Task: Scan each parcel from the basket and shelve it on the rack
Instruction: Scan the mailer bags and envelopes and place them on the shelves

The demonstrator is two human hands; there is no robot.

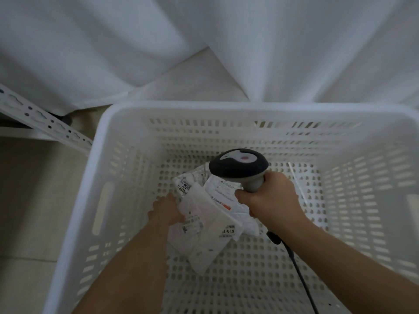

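A white perforated basket [106, 141] is seen from above, standing on a pale floor. Inside it, the left hand [166, 210] is closed around the left edge of a white parcel [204, 225], a soft mailer bag bearing printed shipping labels. The parcel is positioned low in the basket, near the middle of the perforated bottom; whether it is lifted clear of the bottom cannot be determined. A second white packet appears to lie just beneath it on the right.

The handle of a barcode scanner [239, 164] is grasped in the right hand [272, 198]. The dark scanner head is located directly over the far end of the parcel. A black cable [294, 266] is routed from the handle base toward the near right.

A perforated white rack upright [45, 122] is visible at the far left, outside the basket. White cloth [204, 41] is draped across the far side.
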